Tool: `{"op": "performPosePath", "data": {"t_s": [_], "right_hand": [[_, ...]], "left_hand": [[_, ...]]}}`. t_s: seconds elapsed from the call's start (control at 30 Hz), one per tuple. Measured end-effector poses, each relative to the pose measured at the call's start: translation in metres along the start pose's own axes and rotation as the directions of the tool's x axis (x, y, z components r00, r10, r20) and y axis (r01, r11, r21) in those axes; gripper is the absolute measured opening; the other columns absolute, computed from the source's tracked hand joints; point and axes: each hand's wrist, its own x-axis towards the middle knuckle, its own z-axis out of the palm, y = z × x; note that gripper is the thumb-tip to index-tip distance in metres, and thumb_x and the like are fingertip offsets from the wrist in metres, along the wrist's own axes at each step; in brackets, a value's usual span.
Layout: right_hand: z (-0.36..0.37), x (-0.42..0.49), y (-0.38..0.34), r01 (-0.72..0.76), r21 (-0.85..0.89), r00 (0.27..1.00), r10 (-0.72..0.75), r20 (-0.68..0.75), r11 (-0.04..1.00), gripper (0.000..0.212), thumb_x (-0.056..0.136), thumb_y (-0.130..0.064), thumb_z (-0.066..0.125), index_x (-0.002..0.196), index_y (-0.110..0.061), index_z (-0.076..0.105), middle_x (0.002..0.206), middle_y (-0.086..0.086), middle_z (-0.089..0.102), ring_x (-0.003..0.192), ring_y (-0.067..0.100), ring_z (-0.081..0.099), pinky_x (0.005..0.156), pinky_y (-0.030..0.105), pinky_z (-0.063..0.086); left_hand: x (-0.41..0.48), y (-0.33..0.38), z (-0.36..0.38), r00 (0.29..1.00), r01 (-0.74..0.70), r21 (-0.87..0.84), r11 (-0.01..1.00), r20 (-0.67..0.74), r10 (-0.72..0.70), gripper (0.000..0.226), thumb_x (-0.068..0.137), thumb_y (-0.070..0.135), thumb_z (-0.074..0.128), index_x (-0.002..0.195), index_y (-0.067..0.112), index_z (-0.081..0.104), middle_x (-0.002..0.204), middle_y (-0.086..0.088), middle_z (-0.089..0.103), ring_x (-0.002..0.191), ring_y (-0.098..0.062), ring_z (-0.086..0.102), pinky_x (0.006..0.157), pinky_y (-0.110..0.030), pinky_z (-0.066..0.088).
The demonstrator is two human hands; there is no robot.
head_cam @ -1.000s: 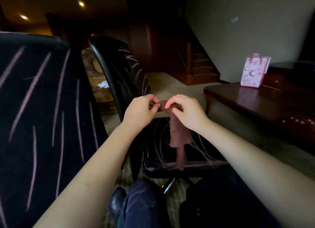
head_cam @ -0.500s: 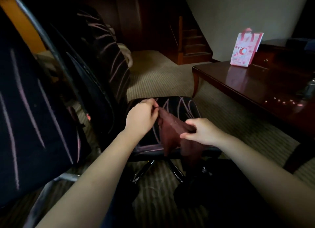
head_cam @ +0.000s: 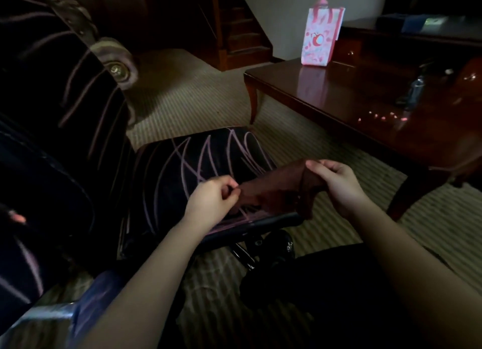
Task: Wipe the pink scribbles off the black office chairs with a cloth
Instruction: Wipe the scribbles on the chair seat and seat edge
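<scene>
- chair backrest [head_cam: 60, 93]: black with long pink strokes, well to the left of the left hand. Its lower-left part is blurred.
- chair seat [head_cam: 182, 176]: black, lies under and beyond the left hand.
- pink scribbles [head_cam: 208, 153]: cross all over the seat, thick just beyond the left knuckles and along the front rim below that hand.
- left hand [head_cam: 212, 201]: over the seat's front edge, fingers curled, thumb and forefinger pinching the cloth's left corner.
- cloth [head_cam: 273, 189]: dark brownish red, stretched between both hands above the seat's front right corner. A fold hangs down by the right hand toward the seat rim; cannot tell if it touches the seat.
- castor [head_cam: 281, 244]: black, below the cloth and between the two forearms, on the striped carpet [head_cam: 198, 108].
- right hand [head_cam: 336, 184]: just right of the seat and over the carpet, a bit further out than the left hand. Fingers are curled, gripping the cloth's right end between thumb and fingers.
- table [head_cam: 339, 101]: dark glossy wood, beyond and to the right of the right hand, apart from it.
- gift bag [head_cam: 320, 33]: pink and white, upright near the table's far left corner, well beyond the right hand.
</scene>
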Motion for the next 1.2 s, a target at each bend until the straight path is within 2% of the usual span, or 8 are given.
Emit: {"op": "performPosePath", "data": {"t_s": [0.27,0.4,0.5,0.63,0.83,0.93,1.07,1.2], "right_hand": [[-0.016,-0.002,0.006,-0.125,-0.035,0.989,0.122,-0.079,0.991,0.025,0.089,-0.032,0.065,0.085,-0.007,0.066,0.068,0.013,0.062,0.053,0.025,0.058,0.045,0.026,0.046],[-0.022,0.012,0.02,-0.164,-0.002,0.953,0.158,-0.26,0.986,0.021,0.088,-0.029,0.067,0.091,-0.009,0.063,0.081,0.008,0.066,0.072,0.02,0.065,0.057,0.027,0.053],[-0.04,0.028,0.039,-0.293,-0.186,0.873,0.183,-0.453,0.938,0.019,0.087,-0.03,0.068,0.096,-0.015,0.063,0.091,0.002,0.066,0.084,0.017,0.065,0.069,0.03,0.053],[-0.04,0.034,0.067,-0.395,-0.375,0.861,0.196,-0.468,0.839,0.019,0.089,-0.026,0.067,0.103,-0.014,0.065,0.088,0.001,0.065,0.087,0.02,0.064,0.074,0.031,0.05],[-0.03,0.04,0.092,-0.438,0.07,0.77,0.414,-0.485,0.896,0.014,0.084,-0.022,0.073,0.092,-0.013,0.065,0.1,0.009,0.066,0.09,0.026,0.064,0.077,0.035,0.054],[-0.028,0.045,0.104,-0.415,0.024,0.807,0.38,-0.452,0.909,0.015,0.083,-0.018,0.074,0.078,-0.014,0.06,0.096,0.011,0.066,0.087,0.024,0.065,0.084,0.036,0.054],[-0.011,0.039,0.122,-0.396,-0.026,0.82,0.341,-0.46,0.918,0.016,0.082,-0.019,0.075,0.092,-0.01,0.066,0.103,0.013,0.069,0.092,0.025,0.066,0.088,0.038,0.054],[0.009,0.026,0.135,-0.394,-0.014,0.819,0.345,-0.46,0.919,0.016,0.09,-0.032,0.064,0.082,-0.018,0.065,0.087,0.017,0.067,0.071,0.037,0.064,0.063,0.046,0.054]], "left_hand": [[-0.013,-0.03,0.039,0.997,-0.018,-0.034,0.999,0.068,0.02,0.01,0.088,0.023,0.064,0.097,0.022,0.068,0.073,0.015,0.054,0.068,-0.008,0.056,0.062,-0.024,0.04],[-0.03,-0.05,0.052,0.999,0.02,-0.045,0.999,0.044,-0.018,0.013,0.089,0.019,0.063,0.101,0.018,0.068,0.076,0.009,0.057,0.064,-0.015,0.059,0.059,-0.022,0.036],[-0.036,-0.056,0.058,0.997,0.015,-0.002,1.0,0.079,-0.015,0.017,0.09,0.02,0.06,0.106,0.018,0.065,0.087,0.003,0.065,0.074,-0.018,0.063,0.061,-0.026,0.043],[-0.034,-0.053,0.059,0.995,-0.044,0.052,0.998,0.097,0.039,0.02,0.092,0.024,0.057,0.111,0.02,0.061,0.095,0.002,0.065,0.082,-0.021,0.064,0.066,-0.034,0.051],[-0.031,-0.056,0.057,0.994,-0.059,0.074,0.995,0.1,0.052,0.023,0.093,0.026,0.055,0.114,0.02,0.058,0.096,0.002,0.064,0.082,-0.022,0.064,0.064,-0.033,0.05],[-0.031,-0.058,0.054,0.995,-0.059,0.083,0.995,0.084,0.052,0.023,0.092,0.026,0.055,0.114,0.021,0.058,0.096,0.004,0.064,0.08,-0.021,0.063,0.062,-0.032,0.05],[-0.03,-0.063,0.051,0.996,-0.054,0.093,0.994,0.071,0.048,0.023,0.092,0.026,0.055,0.115,0.021,0.057,0.096,0.003,0.064,0.078,-0.02,0.063,0.061,-0.03,0.047],[-0.03,-0.063,0.052,0.996,-0.041,0.111,0.993,0.081,0.032,0.024,0.093,0.027,0.055,0.116,0.022,0.057,0.098,0.005,0.064,0.08,-0.019,0.063,0.062,-0.029,0.047]]}}
